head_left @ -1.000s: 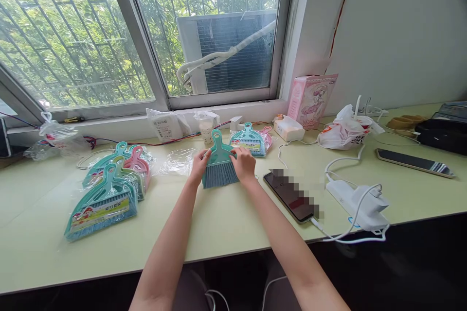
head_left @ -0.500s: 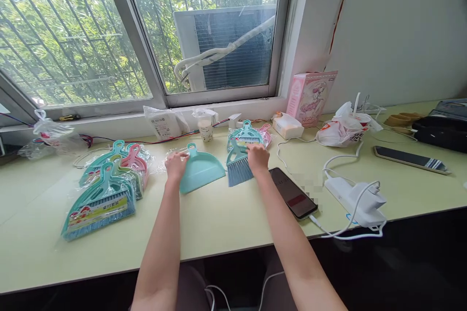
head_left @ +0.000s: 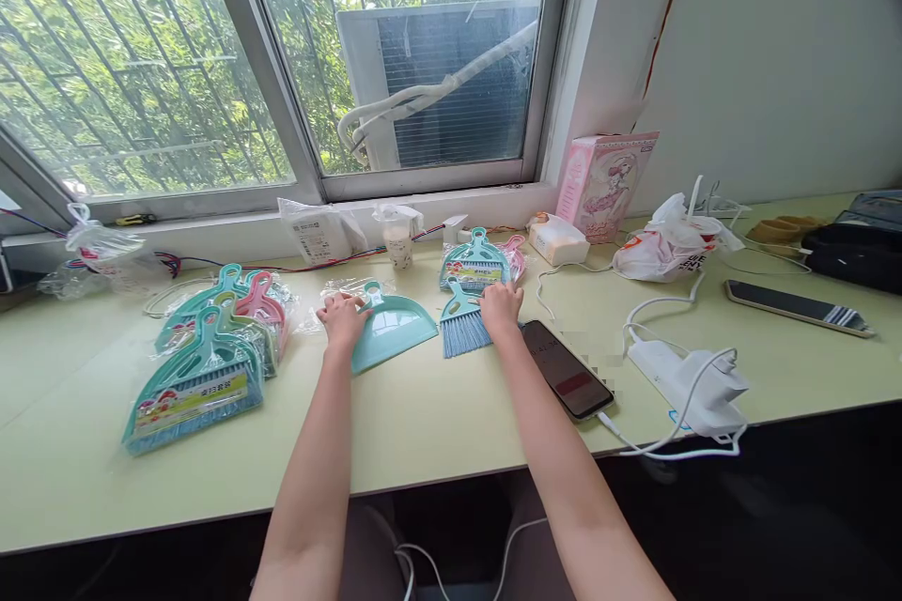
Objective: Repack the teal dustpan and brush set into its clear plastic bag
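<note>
My left hand rests on the left edge of a small teal dustpan lying flat on the pale green table. My right hand lies on the right side of a small teal brush with blue-grey bristles, just right of the dustpan. The two pieces lie apart, side by side. An empty clear plastic wrapper sits behind my left hand.
A pile of wrapped brush-and-pan sets lies at the left; two more wrapped sets sit behind the brush. A phone on a cable lies by my right forearm, a white charger beyond it. A pink box and bags stand near the window.
The brush sat on the dustpan under both hands. I pulled them apart: the dustpan went left with my left hand, the brush right with my right hand.
</note>
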